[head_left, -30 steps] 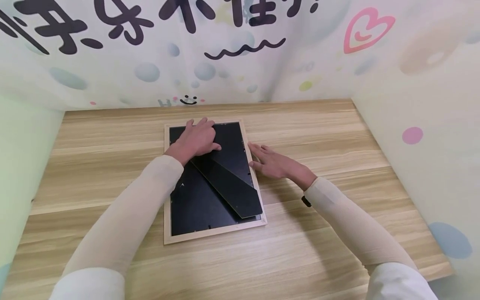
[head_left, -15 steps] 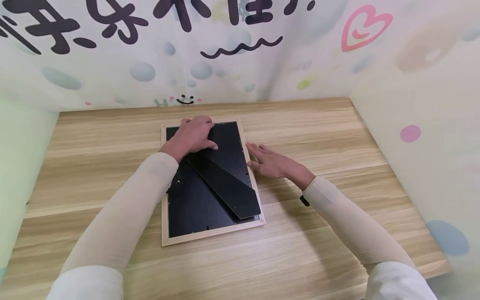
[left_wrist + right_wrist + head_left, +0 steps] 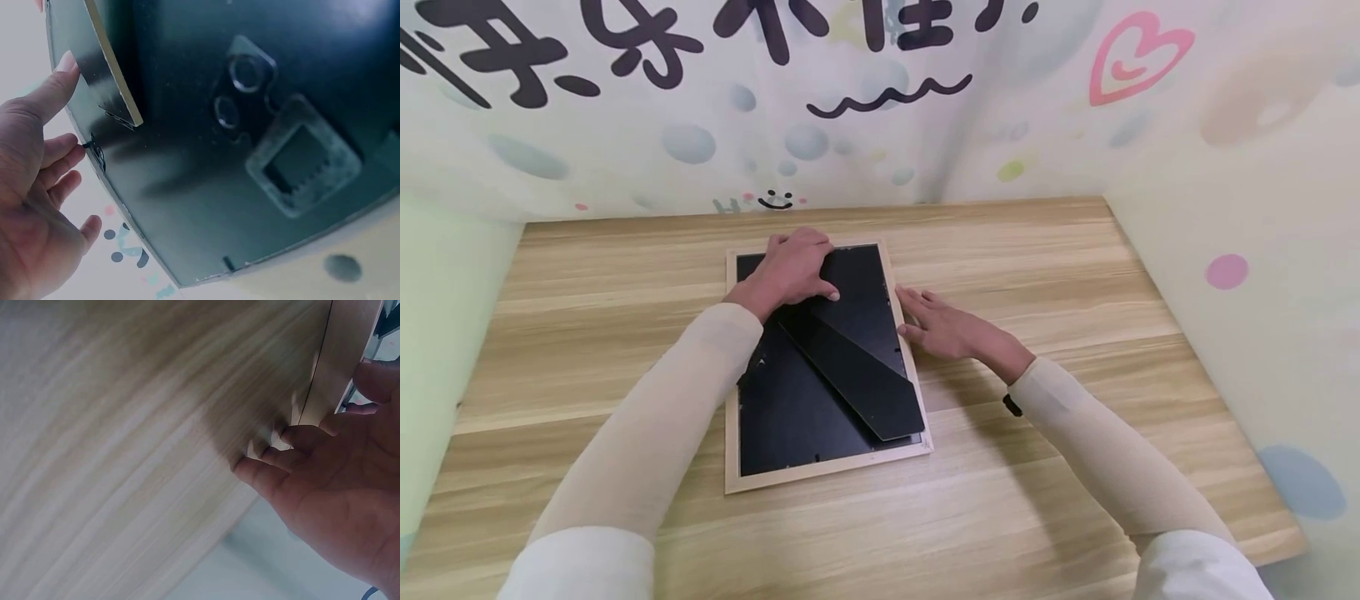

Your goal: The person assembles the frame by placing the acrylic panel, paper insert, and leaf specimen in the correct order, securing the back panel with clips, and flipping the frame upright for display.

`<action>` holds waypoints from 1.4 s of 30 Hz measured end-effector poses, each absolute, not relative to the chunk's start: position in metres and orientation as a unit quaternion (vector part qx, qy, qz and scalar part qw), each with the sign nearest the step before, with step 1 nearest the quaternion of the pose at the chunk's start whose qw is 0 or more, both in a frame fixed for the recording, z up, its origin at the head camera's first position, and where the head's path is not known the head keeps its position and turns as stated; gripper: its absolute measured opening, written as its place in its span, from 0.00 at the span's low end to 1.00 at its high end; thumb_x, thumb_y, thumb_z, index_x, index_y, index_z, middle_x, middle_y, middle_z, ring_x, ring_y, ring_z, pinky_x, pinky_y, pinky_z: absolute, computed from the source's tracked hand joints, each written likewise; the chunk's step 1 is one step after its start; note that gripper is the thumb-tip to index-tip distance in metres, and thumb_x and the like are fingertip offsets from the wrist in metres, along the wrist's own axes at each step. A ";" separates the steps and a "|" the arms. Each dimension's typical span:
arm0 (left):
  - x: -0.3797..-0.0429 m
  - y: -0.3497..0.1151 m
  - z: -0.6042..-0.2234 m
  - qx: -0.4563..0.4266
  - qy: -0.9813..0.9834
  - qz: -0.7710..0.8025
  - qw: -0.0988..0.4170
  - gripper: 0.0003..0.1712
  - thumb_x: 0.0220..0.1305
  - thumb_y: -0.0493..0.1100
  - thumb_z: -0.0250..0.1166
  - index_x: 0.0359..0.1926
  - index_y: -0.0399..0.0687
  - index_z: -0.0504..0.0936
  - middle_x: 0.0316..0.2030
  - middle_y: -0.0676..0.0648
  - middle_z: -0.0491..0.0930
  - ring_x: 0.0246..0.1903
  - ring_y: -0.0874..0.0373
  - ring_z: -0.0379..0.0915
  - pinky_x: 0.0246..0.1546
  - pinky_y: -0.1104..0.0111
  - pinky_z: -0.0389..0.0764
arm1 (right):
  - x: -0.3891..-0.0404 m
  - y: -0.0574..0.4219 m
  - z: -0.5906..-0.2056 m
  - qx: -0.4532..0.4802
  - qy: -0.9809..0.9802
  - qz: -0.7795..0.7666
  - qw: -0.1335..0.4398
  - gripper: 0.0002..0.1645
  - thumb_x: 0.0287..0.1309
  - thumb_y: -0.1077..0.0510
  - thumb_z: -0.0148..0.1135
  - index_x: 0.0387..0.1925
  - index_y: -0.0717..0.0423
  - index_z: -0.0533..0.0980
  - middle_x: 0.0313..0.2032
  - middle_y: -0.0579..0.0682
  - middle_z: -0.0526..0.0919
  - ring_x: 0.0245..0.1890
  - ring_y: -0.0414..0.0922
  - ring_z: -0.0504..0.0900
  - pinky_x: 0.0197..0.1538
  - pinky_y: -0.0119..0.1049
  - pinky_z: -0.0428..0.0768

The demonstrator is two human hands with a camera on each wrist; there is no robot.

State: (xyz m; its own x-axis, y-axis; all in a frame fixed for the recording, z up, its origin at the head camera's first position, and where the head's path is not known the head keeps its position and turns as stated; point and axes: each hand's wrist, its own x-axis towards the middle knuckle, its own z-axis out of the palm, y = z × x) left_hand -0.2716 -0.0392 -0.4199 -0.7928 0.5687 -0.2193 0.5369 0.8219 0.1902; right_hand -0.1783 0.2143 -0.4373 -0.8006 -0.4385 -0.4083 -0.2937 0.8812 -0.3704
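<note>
And there they went: the fingers of my left hand, spread apart a second earlier, bunched together and bent at the pale frame's twelve o'clock edge!

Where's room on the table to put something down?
The table has bare wood between the left wall and picture frame, beyond the left sleeve, and between the right hand and right wall. The frame is crowded by left hand and stand.
</note>
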 end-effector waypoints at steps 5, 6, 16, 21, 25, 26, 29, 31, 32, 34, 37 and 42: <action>-0.272 -0.037 -0.420 0.287 0.945 0.064 0.145 0.45 0.61 0.60 0.66 0.71 0.42 0.63 0.72 0.42 0.57 0.72 0.47 0.46 0.64 0.41 0.55 | -0.177 0.216 -0.436 -0.192 0.938 -0.147 0.248 0.42 0.74 0.43 0.39 0.77 0.51 0.35 0.77 0.52 0.39 0.76 0.58 0.37 0.75 0.50 0.45; -0.272 -0.037 -0.420 0.286 0.945 0.066 0.146 0.45 0.60 0.60 0.67 0.71 0.43 0.63 0.72 0.42 0.57 0.72 0.47 0.46 0.64 0.41 0.55 | -0.177 0.217 -0.436 -0.192 0.938 -0.148 0.248 0.42 0.74 0.43 0.39 0.77 0.51 0.35 0.77 0.52 0.39 0.76 0.58 0.37 0.75 0.50 0.45; -0.273 -0.043 -0.422 0.262 0.950 0.076 0.148 0.50 0.58 0.64 0.67 0.73 0.45 0.59 0.72 0.40 0.53 0.71 0.42 0.41 0.65 0.38 0.50 | -0.178 0.217 -0.438 -0.185 0.937 -0.154 0.255 0.42 0.74 0.42 0.39 0.77 0.48 0.34 0.77 0.51 0.38 0.76 0.57 0.36 0.75 0.51 0.45; -0.277 -0.046 -0.424 0.251 0.949 0.102 0.164 0.51 0.56 0.65 0.68 0.72 0.46 0.59 0.72 0.42 0.55 0.72 0.44 0.42 0.66 0.36 0.45 | -0.178 0.216 -0.439 -0.185 0.937 -0.155 0.254 0.42 0.74 0.41 0.39 0.77 0.48 0.34 0.77 0.50 0.38 0.76 0.56 0.37 0.75 0.49 0.45; -0.280 -0.047 -0.425 0.243 0.943 0.136 0.183 0.50 0.55 0.63 0.69 0.71 0.47 0.60 0.71 0.42 0.58 0.71 0.45 0.47 0.66 0.35 0.42 | -0.178 0.216 -0.438 -0.184 0.937 -0.154 0.254 0.42 0.74 0.41 0.39 0.77 0.48 0.34 0.77 0.50 0.38 0.76 0.55 0.36 0.75 0.49 0.45; -0.281 -0.047 -0.425 0.240 0.942 0.143 0.188 0.50 0.55 0.63 0.69 0.71 0.47 0.60 0.70 0.42 0.59 0.71 0.45 0.49 0.66 0.34 0.41 | -0.178 0.216 -0.438 -0.184 0.937 -0.154 0.254 0.42 0.74 0.41 0.39 0.77 0.48 0.34 0.77 0.50 0.38 0.76 0.55 0.36 0.75 0.49 0.45; -0.282 -0.049 -0.424 0.231 0.939 0.159 0.200 0.50 0.55 0.62 0.70 0.71 0.48 0.59 0.70 0.41 0.60 0.69 0.45 0.54 0.65 0.33 0.39 | -0.179 0.215 -0.438 -0.184 0.937 -0.154 0.254 0.42 0.74 0.42 0.39 0.77 0.48 0.34 0.77 0.50 0.38 0.76 0.55 0.36 0.75 0.48 0.44; -0.282 -0.049 -0.423 0.225 0.938 0.166 0.206 0.50 0.55 0.62 0.70 0.71 0.48 0.59 0.70 0.42 0.61 0.68 0.45 0.56 0.65 0.33 0.38 | -0.179 0.215 -0.438 -0.184 0.937 -0.152 0.255 0.42 0.74 0.42 0.39 0.77 0.48 0.34 0.77 0.50 0.38 0.76 0.55 0.36 0.75 0.48 0.44; -0.282 -0.049 -0.423 0.223 0.937 0.168 0.208 0.50 0.55 0.62 0.70 0.71 0.48 0.59 0.69 0.42 0.62 0.67 0.45 0.58 0.65 0.33 0.37 | -0.179 0.215 -0.438 -0.184 0.937 -0.151 0.255 0.42 0.74 0.42 0.39 0.77 0.48 0.34 0.77 0.50 0.38 0.76 0.55 0.36 0.75 0.48 0.44; -0.282 -0.049 -0.423 0.219 0.937 0.171 0.212 0.50 0.55 0.61 0.70 0.71 0.48 0.58 0.68 0.43 0.63 0.66 0.46 0.60 0.65 0.32 0.36 | -0.179 0.215 -0.438 -0.183 0.937 -0.151 0.256 0.42 0.74 0.41 0.39 0.77 0.48 0.34 0.77 0.50 0.38 0.76 0.55 0.36 0.75 0.48 0.44; -0.282 -0.048 -0.423 0.216 0.936 0.171 0.220 0.49 0.56 0.61 0.70 0.71 0.48 0.57 0.68 0.43 0.64 0.66 0.45 0.60 0.65 0.32 0.35 | -0.179 0.215 -0.438 -0.181 0.937 -0.152 0.258 0.42 0.74 0.41 0.39 0.77 0.48 0.34 0.77 0.50 0.38 0.76 0.55 0.36 0.75 0.48 0.44; -0.284 -0.047 -0.424 0.209 0.935 0.165 0.233 0.49 0.57 0.61 0.69 0.71 0.50 0.55 0.66 0.42 0.65 0.66 0.44 0.60 0.66 0.33 0.34 | -0.178 0.216 -0.436 -0.182 0.936 -0.154 0.257 0.42 0.74 0.42 0.39 0.77 0.49 0.34 0.77 0.51 0.38 0.76 0.56 0.36 0.75 0.48 0.44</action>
State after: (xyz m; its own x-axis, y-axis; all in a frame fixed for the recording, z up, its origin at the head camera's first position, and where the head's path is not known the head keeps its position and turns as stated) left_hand -0.2836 -0.0470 -0.4238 -0.8039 0.4682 -0.3668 0.3140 0.8578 0.4068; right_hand -0.1781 0.2157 -0.4365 -0.8018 -0.4203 -0.4248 -0.2616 0.8860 -0.3829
